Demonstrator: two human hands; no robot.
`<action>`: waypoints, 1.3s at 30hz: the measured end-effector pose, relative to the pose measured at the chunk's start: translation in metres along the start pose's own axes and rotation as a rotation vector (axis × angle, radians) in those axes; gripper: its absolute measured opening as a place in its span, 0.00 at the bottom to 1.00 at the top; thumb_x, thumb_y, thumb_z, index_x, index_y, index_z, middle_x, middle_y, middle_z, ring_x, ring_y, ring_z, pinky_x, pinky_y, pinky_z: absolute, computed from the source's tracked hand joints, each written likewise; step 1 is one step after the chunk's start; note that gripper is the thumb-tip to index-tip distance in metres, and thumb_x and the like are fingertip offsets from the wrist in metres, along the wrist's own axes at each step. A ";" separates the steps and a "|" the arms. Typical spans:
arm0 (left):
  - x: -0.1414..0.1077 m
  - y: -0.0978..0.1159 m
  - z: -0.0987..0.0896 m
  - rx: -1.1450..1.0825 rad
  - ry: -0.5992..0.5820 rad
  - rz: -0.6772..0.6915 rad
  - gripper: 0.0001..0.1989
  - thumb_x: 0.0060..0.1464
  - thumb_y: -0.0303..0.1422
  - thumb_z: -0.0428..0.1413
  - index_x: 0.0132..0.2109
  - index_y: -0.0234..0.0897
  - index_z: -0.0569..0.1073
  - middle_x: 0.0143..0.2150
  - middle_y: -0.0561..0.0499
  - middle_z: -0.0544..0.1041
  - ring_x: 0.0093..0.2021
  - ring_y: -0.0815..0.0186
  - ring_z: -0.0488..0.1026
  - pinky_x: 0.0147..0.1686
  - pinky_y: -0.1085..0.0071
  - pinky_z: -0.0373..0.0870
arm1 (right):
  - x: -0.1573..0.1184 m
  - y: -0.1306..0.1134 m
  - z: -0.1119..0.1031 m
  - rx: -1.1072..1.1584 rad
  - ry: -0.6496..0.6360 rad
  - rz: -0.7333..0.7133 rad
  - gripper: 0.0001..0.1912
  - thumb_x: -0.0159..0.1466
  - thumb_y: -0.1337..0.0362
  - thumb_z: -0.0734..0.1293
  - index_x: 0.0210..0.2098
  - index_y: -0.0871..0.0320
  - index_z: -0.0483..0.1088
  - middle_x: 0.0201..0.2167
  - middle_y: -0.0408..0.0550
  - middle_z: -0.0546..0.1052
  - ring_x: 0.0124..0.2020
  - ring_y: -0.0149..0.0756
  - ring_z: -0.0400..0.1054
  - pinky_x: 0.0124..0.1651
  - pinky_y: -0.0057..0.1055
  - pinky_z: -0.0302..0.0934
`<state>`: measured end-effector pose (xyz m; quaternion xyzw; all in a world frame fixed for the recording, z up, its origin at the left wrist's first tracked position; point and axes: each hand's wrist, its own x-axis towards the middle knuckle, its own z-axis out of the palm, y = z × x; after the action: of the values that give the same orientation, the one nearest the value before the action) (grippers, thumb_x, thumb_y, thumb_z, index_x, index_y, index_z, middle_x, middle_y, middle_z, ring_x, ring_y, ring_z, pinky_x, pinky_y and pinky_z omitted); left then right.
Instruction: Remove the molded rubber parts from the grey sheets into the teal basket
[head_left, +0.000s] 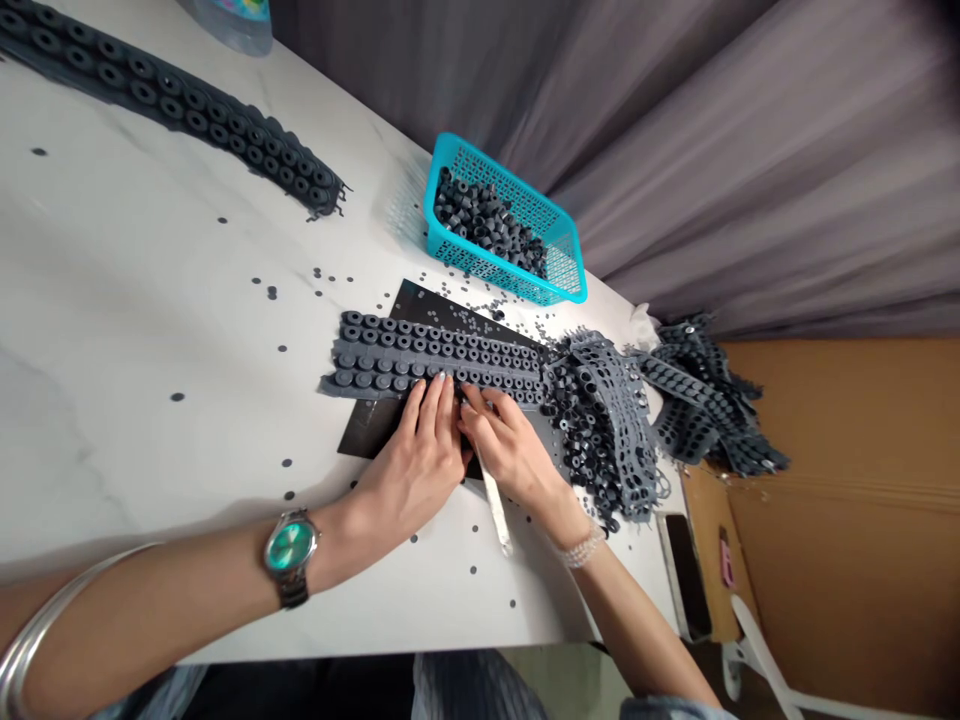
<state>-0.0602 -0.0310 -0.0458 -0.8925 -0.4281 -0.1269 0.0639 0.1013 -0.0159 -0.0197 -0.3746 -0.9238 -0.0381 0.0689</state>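
the grey ringed strip (390, 356) lies across the black mat (373, 427), past its left edge; the left hand (420, 457) rests close-set fingers on it, while the right hand (511, 448) pinches a white-handled tool (495, 505).

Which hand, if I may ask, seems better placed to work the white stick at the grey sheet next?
Probably the right hand: it grips the white stick beside the grey sheet, while the left hand rests fingers at that sheet's edge.
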 end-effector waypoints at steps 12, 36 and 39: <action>0.003 -0.001 -0.001 0.011 0.003 -0.006 0.31 0.61 0.38 0.51 0.61 0.12 0.65 0.63 0.20 0.62 0.66 0.40 0.59 0.65 0.48 0.53 | -0.011 0.020 0.006 0.059 0.299 0.372 0.17 0.69 0.70 0.59 0.57 0.58 0.62 0.55 0.59 0.72 0.52 0.44 0.63 0.48 0.46 0.69; -0.014 -0.028 0.003 -0.001 -0.018 0.025 0.28 0.62 0.41 0.49 0.61 0.23 0.69 0.65 0.31 0.64 0.68 0.44 0.56 0.67 0.47 0.50 | 0.020 0.005 -0.001 -0.045 0.040 0.043 0.10 0.70 0.66 0.60 0.49 0.59 0.69 0.58 0.58 0.73 0.53 0.45 0.64 0.46 0.42 0.64; -0.014 -0.027 0.001 0.023 -0.016 0.036 0.28 0.63 0.40 0.48 0.61 0.20 0.68 0.64 0.28 0.65 0.67 0.41 0.57 0.66 0.46 0.51 | 0.022 0.011 -0.005 -0.049 0.019 -0.014 0.10 0.70 0.65 0.60 0.48 0.60 0.69 0.57 0.59 0.72 0.54 0.46 0.64 0.46 0.42 0.65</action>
<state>-0.0898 -0.0247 -0.0503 -0.9002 -0.4139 -0.1137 0.0730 0.0936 0.0063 -0.0116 -0.3696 -0.9245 -0.0646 0.0681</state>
